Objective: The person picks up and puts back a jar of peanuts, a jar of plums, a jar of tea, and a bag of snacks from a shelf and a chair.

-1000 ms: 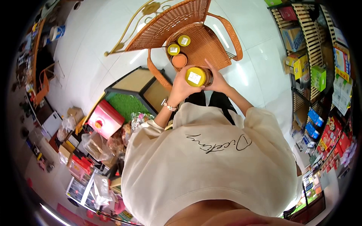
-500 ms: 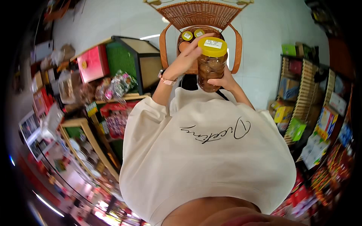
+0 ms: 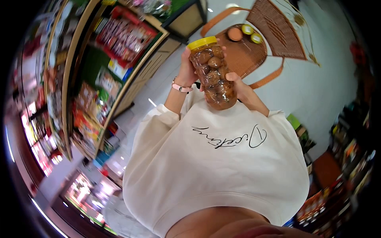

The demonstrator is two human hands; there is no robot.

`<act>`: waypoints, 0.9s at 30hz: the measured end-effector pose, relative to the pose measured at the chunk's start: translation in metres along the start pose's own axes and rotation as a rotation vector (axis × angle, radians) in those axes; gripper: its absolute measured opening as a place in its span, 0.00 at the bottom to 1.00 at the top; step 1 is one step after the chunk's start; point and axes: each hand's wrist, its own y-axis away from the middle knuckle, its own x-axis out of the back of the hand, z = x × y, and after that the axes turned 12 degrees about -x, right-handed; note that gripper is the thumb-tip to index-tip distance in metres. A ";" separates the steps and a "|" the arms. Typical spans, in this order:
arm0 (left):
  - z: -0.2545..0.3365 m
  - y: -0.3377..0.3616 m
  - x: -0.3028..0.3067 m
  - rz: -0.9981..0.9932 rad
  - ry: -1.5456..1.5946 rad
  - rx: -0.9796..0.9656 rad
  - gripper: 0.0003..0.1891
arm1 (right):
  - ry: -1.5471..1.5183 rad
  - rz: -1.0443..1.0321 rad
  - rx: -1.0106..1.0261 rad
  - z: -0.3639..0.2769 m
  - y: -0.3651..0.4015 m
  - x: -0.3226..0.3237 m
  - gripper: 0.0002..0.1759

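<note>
A tall clear jar (image 3: 214, 75) of round brown pieces in dark liquid is held up close in front of my chest. Its yellow lid (image 3: 202, 42) tips away to the upper left. My left hand (image 3: 186, 69), with a pink-strapped watch at the wrist, wraps the jar's upper left side, and fingertips show past its far edge. On the lower right side my right hand (image 3: 239, 85) grips the jar, thumb across the front and other fingers hidden behind.
Beyond the jar stands a brown wicker chair (image 3: 254, 59). Two yellow-lidded containers (image 3: 252, 33) and a round orange-brown item (image 3: 235, 34) rest on its seat. Wooden shelving (image 3: 135, 77) with packaged goods is at left; more goods (image 3: 317, 206) line the lower right.
My left hand has gone from beside the lid to around the jar's upper side. The jar has tilted, so the lid's label no longer shows. The view has turned, bringing the left shelving closer.
</note>
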 end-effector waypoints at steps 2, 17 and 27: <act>0.014 0.030 0.014 0.085 0.022 -0.087 0.55 | 0.035 0.008 -0.113 0.007 -0.021 -0.011 0.48; 0.080 0.385 0.085 0.805 -0.044 -0.660 0.44 | 0.387 -0.270 -0.859 0.212 -0.196 -0.134 0.45; 0.112 0.548 0.170 1.133 -0.030 -0.882 0.31 | 0.733 -0.344 -0.942 0.351 -0.345 -0.195 0.41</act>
